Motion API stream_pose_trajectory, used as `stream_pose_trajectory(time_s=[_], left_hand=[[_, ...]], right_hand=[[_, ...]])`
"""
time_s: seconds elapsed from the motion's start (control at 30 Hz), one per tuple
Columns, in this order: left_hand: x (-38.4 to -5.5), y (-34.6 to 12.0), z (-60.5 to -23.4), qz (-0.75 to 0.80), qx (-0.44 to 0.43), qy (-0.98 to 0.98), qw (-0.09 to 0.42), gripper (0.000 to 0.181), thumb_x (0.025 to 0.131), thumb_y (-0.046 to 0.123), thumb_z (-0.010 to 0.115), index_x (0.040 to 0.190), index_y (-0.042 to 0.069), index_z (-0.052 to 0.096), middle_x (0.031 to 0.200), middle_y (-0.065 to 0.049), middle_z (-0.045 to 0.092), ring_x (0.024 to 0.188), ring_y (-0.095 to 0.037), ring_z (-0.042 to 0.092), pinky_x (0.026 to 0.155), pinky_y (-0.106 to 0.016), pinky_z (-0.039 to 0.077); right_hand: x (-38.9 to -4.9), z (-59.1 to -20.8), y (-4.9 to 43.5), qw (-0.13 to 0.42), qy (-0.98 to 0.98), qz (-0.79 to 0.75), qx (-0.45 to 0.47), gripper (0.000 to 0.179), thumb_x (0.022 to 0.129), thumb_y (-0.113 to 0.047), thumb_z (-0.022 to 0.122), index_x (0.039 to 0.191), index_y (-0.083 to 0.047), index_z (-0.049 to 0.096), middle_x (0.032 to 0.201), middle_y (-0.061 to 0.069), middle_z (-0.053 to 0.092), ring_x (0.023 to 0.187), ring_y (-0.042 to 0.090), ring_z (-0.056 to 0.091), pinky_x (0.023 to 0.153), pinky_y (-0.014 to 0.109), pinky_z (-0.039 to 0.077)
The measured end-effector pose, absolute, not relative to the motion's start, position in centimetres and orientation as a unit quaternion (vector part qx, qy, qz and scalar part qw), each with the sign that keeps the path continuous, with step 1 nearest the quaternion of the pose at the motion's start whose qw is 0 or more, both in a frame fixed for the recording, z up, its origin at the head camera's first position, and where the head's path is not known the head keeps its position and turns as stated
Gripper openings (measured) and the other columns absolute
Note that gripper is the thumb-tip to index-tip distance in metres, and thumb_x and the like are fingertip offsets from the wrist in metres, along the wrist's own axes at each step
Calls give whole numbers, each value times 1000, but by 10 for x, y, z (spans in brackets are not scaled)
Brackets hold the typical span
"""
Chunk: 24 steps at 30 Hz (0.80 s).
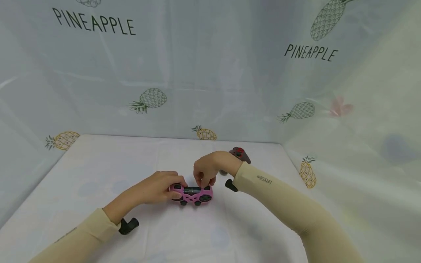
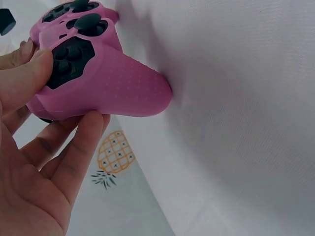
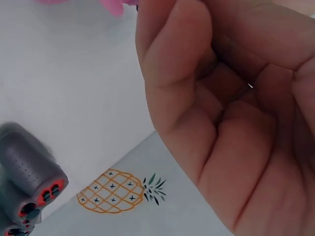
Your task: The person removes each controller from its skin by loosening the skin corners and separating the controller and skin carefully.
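A pink-covered game controller (image 1: 190, 197) with black buttons and thumbsticks stands tilted on the white table surface. My left hand (image 1: 160, 187) grips its left end. In the left wrist view the thumb (image 2: 37, 71) lies on the front beside the directional buttons, and the other fingers are behind and below the pink grip (image 2: 128, 88). At the controller's upper right edge is my right hand (image 1: 208, 168), thumb and fingers curled together in a pinch there. The right wrist view shows the curled fingers (image 3: 241, 132), but their tips' contact with the controller is hidden.
A dark grey controller (image 1: 242, 156) with red-ringed buttons lies behind my right wrist, partly covered by it. The table's back edge (image 1: 181, 138) meets a hanging pineapple-print sheet (image 1: 210, 73). Small black devices (image 1: 129, 226) sit under both wrists.
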<state>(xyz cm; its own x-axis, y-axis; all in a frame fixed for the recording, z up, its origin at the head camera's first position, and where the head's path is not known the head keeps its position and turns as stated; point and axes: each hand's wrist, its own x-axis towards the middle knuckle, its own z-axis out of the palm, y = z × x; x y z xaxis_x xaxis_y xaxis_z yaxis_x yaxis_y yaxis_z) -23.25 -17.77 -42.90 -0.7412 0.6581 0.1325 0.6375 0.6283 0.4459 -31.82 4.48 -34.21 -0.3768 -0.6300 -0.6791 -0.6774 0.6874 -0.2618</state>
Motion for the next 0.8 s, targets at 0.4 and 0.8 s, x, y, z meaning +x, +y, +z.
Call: stream_pose_trajectory(time_s=[0.4,0.8], left_hand=[[-229,-178,-428,237,366,900,18,23,96,24,81,117,27,73,96,16,61,76,-1,56,72,-27,50],[-231,-179,-431,233,358,904,14,24,97,25,81,119,30,73,97,17,61,77,0,57,72,-27,51]], right_hand=[[-311,-340,40,383,836,74,-386,17,104,-20,71,88,-20,76,79,-4,71,72,8,63,73,26,52],[-306,-343,62,352,833,52,-425,17,111,-23,60,96,-19,68,89,0,71,77,12,66,72,26,50]])
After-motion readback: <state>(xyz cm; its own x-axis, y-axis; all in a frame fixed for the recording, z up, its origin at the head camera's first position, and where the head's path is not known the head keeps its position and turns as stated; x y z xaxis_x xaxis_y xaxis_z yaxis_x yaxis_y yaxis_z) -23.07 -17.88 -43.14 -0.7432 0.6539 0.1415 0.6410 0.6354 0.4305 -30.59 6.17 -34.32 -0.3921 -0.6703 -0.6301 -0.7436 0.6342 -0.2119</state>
